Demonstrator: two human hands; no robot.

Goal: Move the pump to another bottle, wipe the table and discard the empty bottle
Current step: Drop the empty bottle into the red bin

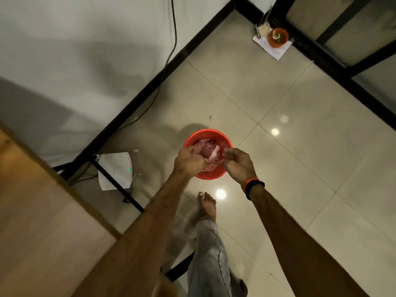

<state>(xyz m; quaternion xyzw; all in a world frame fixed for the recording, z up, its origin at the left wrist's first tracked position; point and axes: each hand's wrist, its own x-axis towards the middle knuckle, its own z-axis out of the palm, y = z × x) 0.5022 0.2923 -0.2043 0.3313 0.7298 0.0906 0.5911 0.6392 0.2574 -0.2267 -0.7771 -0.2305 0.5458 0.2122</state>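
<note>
both my hands hang over the red bin [222,139] on the floor. left hand [188,160] is fisted on pink liner; right hand [239,165] half-spread, empty. presumably discarding; empty bottle not identifiable inside.

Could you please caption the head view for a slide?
Both hands, left and right, reach over a red bin on the tiled floor.
</note>
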